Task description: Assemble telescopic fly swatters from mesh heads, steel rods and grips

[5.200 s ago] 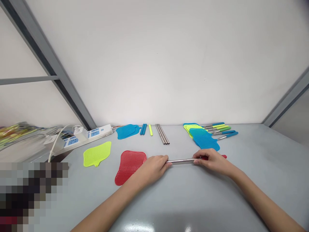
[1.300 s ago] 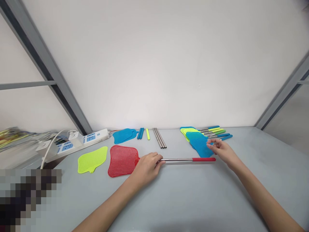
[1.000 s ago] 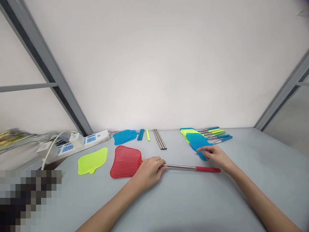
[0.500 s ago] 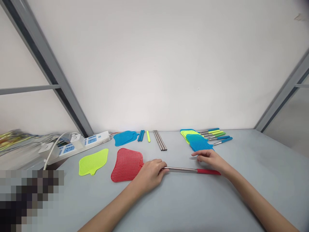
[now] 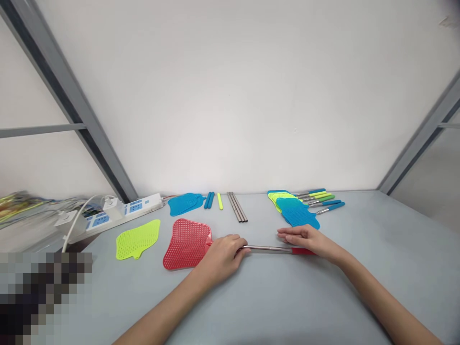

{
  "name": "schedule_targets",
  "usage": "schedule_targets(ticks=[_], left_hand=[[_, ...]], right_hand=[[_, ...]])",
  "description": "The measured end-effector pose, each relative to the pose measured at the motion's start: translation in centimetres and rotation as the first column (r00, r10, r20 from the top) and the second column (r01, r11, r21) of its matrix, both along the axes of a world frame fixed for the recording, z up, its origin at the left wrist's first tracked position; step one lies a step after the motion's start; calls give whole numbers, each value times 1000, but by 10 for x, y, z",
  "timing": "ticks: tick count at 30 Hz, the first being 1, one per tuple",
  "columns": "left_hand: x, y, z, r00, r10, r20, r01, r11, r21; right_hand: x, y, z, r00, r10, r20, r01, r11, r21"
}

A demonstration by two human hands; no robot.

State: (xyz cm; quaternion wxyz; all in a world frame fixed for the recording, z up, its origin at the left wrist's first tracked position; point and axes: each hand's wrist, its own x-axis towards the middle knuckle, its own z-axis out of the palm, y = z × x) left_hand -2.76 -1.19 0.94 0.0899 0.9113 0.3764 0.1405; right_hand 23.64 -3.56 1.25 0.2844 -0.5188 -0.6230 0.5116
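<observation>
A red plastic fly swatter lies flat on the grey table, with its mesh head [image 5: 186, 244] at the left and its steel shaft [image 5: 268, 248] running right. My left hand [image 5: 221, 258] is closed around the shaft just beside the head. My right hand [image 5: 305, 238] lies over the shaft's far end, fingers stretched toward my left hand. It partly hides the red handle [image 5: 302, 251]. Whether its fingers grip the shaft is hidden.
Along the back edge lie blue swatter heads [image 5: 185, 204], blue and yellow-green grips [image 5: 212, 200], several steel tubes [image 5: 237, 207], and a stack of swatter heads [image 5: 296, 213] beside several handled shafts [image 5: 319, 198]. A yellow-green swatter head [image 5: 137, 239] and a power strip [image 5: 132, 209] are at the left.
My right hand has come down from above the shaft and now covers the red handle. My left hand stays on the shaft, and the swatter has hardly moved.
</observation>
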Motion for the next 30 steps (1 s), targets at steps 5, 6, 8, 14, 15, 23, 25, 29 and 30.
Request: schedule_targets(ticks=[5,6,8,14,15,23,25,29,30], left_hand=[[0,1,-1,1000,0,-1,0,1000,1],[0,1,-1,1000,-1,0,1,1000,3],[1,0,-1,1000,-8,6,8,1000,6],[4,-3,-2,999,-38,2,38,999,4],[4,-3,-1,999,-36,-1,36,999,5],[3,-2,2,1000,-15,-14,15,1000,5],[3,-2,1,1000,-16,-14,16,1000,3],[3,-2,1,1000,-14,-11,14,1000,-4],[3,-1,1,1000,-15,-11,15,1000,-5]], right_hand=[[-5,-2,-1,999,37,6,-37,999,14],[-7,-2,-2,999,37,4,-37,999,18],[-12,-3,-2,1000,29,8,-30,998,46],[-20,-1,-7,990,-86,116,66,983,170],[-20,0,-8,988,-97,120,74,980,183],[-19,0,-9,994,-88,62,72,970,234],[-20,-1,-10,995,-81,62,64,969,238],[-23,-2,-10,997,-61,55,49,979,198],[-23,-2,-9,996,-58,61,45,980,192]])
